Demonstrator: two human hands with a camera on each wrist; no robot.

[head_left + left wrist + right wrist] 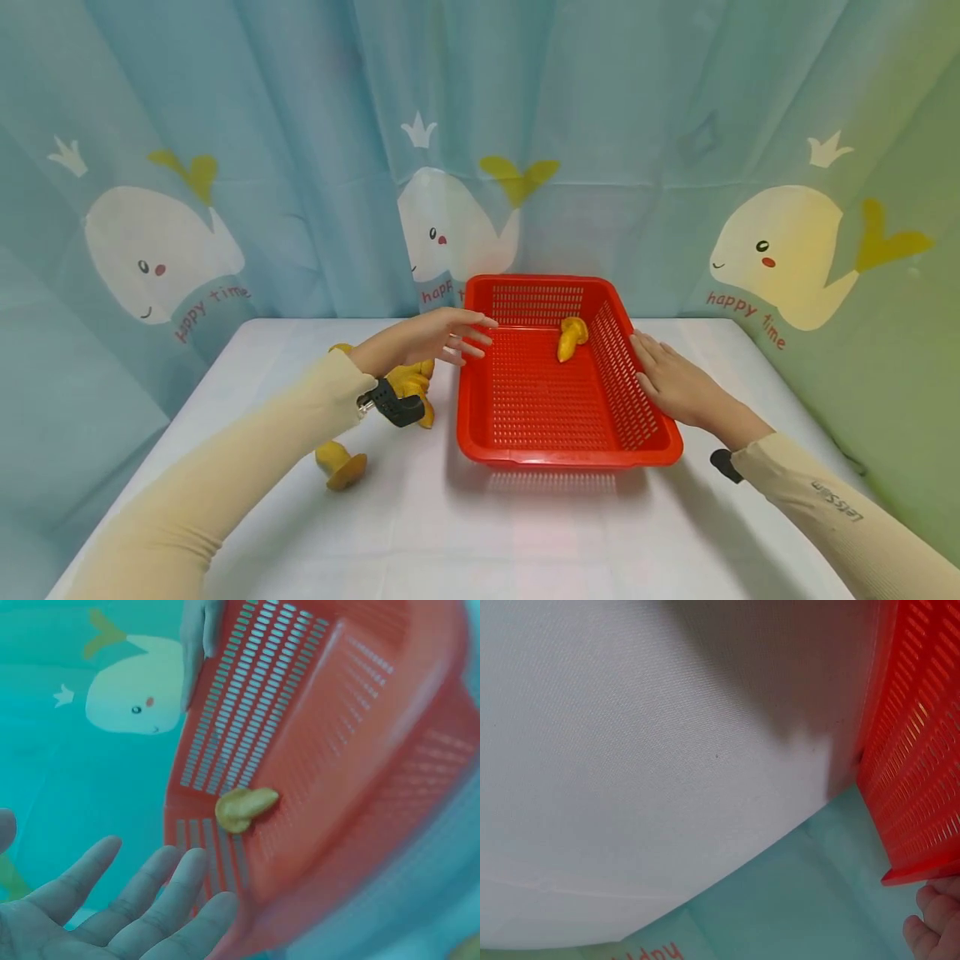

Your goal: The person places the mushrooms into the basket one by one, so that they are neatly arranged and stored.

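Observation:
A red perforated basket (547, 457) stands on the table, one yellow mushroom-shaped piece (572, 338) lying inside near its back right corner. My left hand (423, 337) hovers at the basket's left rim, fingers spread and holding nothing; the left wrist view shows the same hand (142, 915) with the basket (300, 772) and the yellow piece (244, 808) beyond. My right hand (675, 382) rests with extended fingers along the basket's right side. In the right wrist view, fingertips (939, 919) are by the rim of the basket (922, 750).
Left of the basket, several yellow pieces (411, 382) lie partly hidden under my left hand and wrist. Another yellow piece (341, 465) lies nearer the front on the white tablecloth (390, 533). A blue curtain (315, 100) hangs behind the table.

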